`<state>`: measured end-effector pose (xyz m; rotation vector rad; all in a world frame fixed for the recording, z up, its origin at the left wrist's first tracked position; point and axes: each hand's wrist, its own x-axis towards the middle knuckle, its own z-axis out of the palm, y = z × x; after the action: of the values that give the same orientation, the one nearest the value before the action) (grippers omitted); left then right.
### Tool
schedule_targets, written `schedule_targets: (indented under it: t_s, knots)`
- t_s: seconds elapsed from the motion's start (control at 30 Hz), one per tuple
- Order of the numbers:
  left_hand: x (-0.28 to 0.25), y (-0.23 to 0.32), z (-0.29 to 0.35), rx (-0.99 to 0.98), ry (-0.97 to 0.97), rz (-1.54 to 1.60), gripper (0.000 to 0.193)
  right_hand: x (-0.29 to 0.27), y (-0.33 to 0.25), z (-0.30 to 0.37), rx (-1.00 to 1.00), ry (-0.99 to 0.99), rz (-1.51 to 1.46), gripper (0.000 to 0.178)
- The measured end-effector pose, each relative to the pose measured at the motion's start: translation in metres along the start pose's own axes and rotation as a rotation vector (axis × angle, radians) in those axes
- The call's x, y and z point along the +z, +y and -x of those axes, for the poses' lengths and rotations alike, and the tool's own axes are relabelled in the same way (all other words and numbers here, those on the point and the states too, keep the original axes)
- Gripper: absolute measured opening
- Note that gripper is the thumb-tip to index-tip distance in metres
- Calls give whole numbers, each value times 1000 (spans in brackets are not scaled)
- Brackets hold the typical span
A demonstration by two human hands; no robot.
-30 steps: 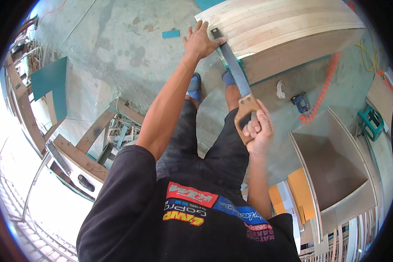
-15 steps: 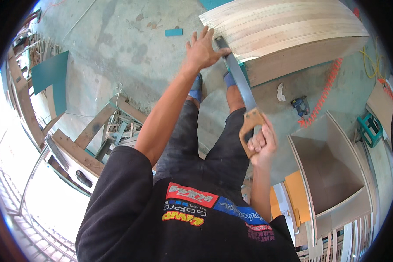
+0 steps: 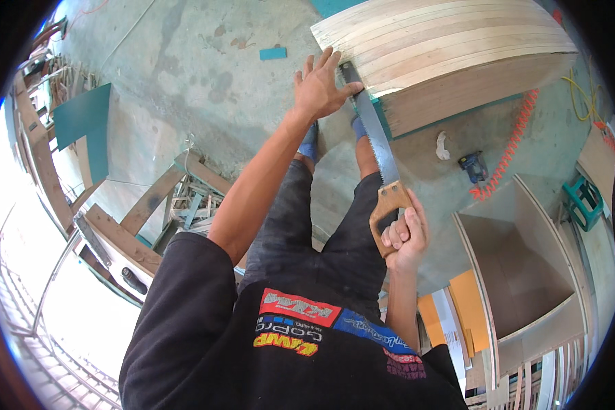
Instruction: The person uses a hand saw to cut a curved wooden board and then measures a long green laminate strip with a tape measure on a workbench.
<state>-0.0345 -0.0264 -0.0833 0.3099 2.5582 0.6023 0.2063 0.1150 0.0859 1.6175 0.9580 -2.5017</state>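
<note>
Since the earlier frame, the saw (image 3: 378, 140) has slid back a little toward our body and tipped, so more of its teeth show. Our left hand (image 3: 321, 94) has come back a bit too. Our right hand (image 3: 407, 236) is wrapped around the brown handle (image 3: 391, 198). Our left hand has its fingers spread, with the thumb over the blade near the tip; we can't tell how hard it pushes. The tip is just beside the near left corner of the big wooden box (image 3: 451, 48). The strips on its top already sit side by side. We can't see a clear saw cut, so we think the sawing isn't finished. How much is left, we can't tell.
</note>
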Motion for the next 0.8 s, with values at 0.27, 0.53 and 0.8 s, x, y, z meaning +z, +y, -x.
schedule_targets:
  t_s: [0.27,0.53,0.8]
  knots:
    - [5,-16,-31,-87,14,105,95,28,20,-35,-23,-40,-34,40]
    - [5,-17,-34,-149,-35,76,97,29,20,-42,-24,-13,-3,39]
    - [-1,9,2,-64,-82,37,99,-7,-8,5,21,-38,-11,39]
